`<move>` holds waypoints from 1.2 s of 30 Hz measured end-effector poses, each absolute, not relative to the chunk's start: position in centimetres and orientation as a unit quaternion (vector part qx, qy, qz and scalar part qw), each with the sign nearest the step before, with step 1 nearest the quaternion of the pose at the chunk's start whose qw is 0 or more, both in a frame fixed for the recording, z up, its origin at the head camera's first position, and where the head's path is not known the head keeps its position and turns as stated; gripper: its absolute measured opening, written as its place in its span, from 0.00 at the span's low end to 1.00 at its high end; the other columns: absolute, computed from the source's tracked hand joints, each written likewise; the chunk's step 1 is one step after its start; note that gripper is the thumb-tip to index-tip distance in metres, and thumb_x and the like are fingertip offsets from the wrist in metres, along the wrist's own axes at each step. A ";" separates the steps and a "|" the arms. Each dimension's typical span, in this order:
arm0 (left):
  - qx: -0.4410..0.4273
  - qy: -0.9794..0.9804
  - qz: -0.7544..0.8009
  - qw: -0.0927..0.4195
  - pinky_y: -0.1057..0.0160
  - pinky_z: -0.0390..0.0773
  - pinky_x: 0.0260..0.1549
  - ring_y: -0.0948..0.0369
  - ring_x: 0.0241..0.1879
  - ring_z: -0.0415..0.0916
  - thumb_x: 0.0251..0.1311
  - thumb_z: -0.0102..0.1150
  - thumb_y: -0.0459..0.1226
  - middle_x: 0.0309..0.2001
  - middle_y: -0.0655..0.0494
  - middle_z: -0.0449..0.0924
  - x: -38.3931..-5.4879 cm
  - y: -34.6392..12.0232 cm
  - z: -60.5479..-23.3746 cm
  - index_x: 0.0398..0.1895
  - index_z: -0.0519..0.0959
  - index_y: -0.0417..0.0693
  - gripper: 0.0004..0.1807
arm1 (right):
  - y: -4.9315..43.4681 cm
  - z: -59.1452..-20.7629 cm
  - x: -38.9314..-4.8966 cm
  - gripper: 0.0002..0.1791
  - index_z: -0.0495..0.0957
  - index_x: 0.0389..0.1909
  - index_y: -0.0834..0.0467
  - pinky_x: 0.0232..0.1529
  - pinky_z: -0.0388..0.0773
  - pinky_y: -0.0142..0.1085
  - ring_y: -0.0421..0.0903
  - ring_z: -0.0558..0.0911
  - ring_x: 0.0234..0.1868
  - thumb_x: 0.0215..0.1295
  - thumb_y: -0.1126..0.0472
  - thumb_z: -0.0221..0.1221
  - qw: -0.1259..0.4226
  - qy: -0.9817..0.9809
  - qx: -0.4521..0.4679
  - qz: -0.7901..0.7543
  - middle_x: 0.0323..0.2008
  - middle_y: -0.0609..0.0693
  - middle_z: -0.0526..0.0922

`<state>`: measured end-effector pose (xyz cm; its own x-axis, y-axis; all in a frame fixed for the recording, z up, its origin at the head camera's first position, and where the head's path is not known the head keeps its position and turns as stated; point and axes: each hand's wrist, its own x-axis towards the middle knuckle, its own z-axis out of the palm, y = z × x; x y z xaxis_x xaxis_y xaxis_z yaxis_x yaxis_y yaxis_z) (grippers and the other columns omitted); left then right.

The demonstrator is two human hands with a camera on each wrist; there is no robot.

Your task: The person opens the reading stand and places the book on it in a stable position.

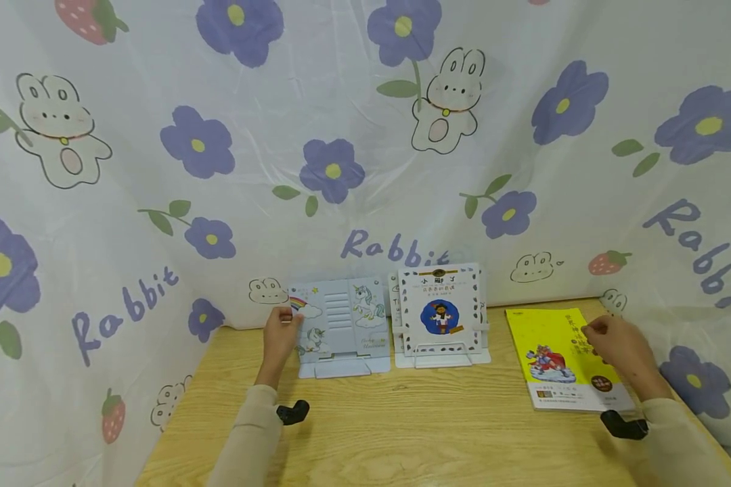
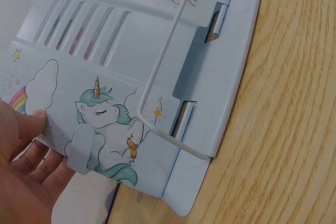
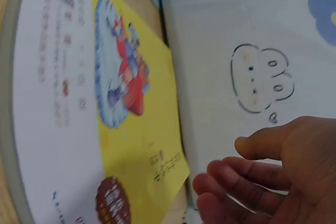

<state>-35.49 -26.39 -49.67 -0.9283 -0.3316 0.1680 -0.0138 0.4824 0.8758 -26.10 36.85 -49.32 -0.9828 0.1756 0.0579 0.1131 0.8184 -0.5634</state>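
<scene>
A light-blue book stand printed with unicorns and a rainbow stands upright at the table's back. My left hand pinches its left edge, with the thumb on the front face and the other fingers behind, as the left wrist view shows. No book rests on this stand. Over the yellow book, which lies flat on the right, hovers my right hand. Its fingers are loosely bent and hold nothing. In the right wrist view, the hand appears apart from the yellow book's cover.
Beside the unicorn stand, a second stand bears a white picture book with a blue round picture. A white curtain with flowers and rabbits hangs behind the wooden table and at both sides.
</scene>
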 end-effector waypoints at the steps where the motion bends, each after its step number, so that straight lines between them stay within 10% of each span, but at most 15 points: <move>1: 0.102 -0.846 -0.499 0.158 0.67 0.75 0.42 0.46 0.53 0.79 0.76 0.60 0.35 0.52 0.38 0.78 -35.5 -26.4 -49.7 0.58 0.74 0.34 0.15 | 37.1 -49.6 -26.1 0.27 0.75 0.56 0.80 0.29 0.79 0.41 0.54 0.81 0.32 0.80 0.55 0.56 0.044 -0.954 -0.081 0.284 0.39 0.70 0.85; 6: 0.104 -0.846 -0.500 0.151 0.66 0.75 0.43 0.46 0.54 0.79 0.76 0.60 0.35 0.54 0.38 0.78 -35.3 -26.4 -49.9 0.59 0.73 0.35 0.16 | 38.0 -51.0 -26.4 0.42 0.70 0.57 0.85 0.44 0.82 0.56 0.66 0.81 0.41 0.77 0.43 0.58 -0.036 -0.965 -0.096 0.240 0.50 0.81 0.79; 12: 0.105 -0.848 -0.496 0.154 0.65 0.75 0.44 0.45 0.55 0.79 0.77 0.59 0.35 0.54 0.37 0.78 -35.2 -26.5 -50.2 0.59 0.74 0.34 0.16 | 37.6 -52.2 -26.4 0.57 0.65 0.55 0.86 0.38 0.76 0.49 0.59 0.76 0.36 0.68 0.29 0.62 -0.093 -0.965 -0.113 0.217 0.38 0.73 0.77; 36: 0.099 -0.841 -0.506 0.164 0.70 0.74 0.41 0.45 0.54 0.79 0.76 0.60 0.35 0.54 0.36 0.79 -35.3 -26.1 -49.9 0.59 0.74 0.34 0.16 | 39.0 -53.5 -28.3 0.61 0.57 0.62 0.86 0.49 0.80 0.52 0.64 0.77 0.43 0.57 0.37 0.75 -0.155 -0.907 -0.200 0.338 0.42 0.71 0.73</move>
